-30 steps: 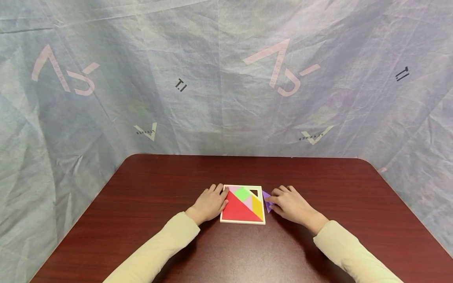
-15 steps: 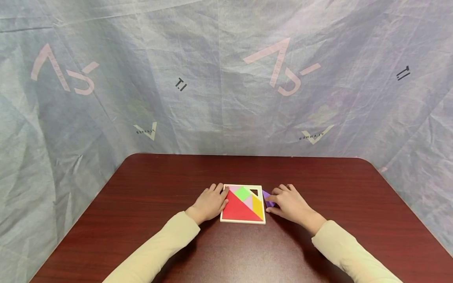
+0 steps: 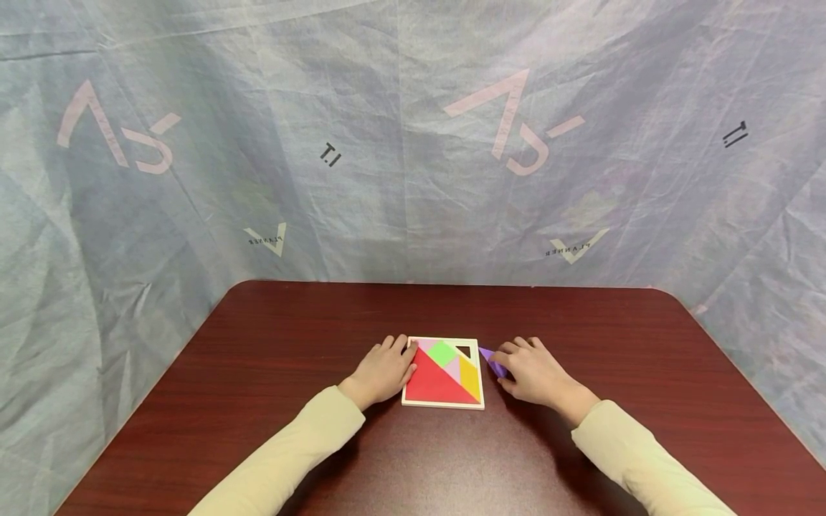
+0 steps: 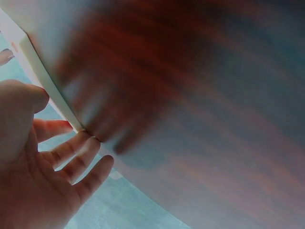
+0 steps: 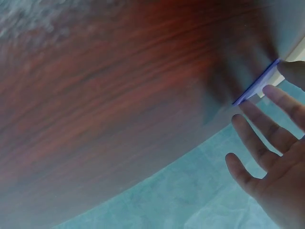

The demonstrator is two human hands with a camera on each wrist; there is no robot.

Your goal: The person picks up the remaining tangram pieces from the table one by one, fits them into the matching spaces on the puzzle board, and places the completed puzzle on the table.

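A square tangram board (image 3: pixel 443 405) with a white frame lies flat on the table, in front of the person. In it sit a large red area (image 3: pixel 435 380), a green square (image 3: pixel 442 352), a yellow parallelogram (image 3: pixel 470 378) and pink pieces; a dark triangular gap shows at its far right corner. My left hand (image 3: pixel 382 369) rests on the board's left edge, relaxed fingers touching the frame (image 4: pixel 52 90). Just right of the board, my right hand (image 3: pixel 532 373) pinches a purple triangle (image 3: pixel 495 364) between thumb and fingers. Its edge (image 5: pixel 257 82) shows in the right wrist view, close over the tabletop.
The dark red wooden table (image 3: pixel 310 315) has rounded far corners. A grey printed cloth (image 3: pixel 400 179) hangs behind it and along both sides.
The purple triangle has turned a little, its near corner swinging to the right. My right thumb and fingers have shifted round it. The left hand and the board have stayed put.
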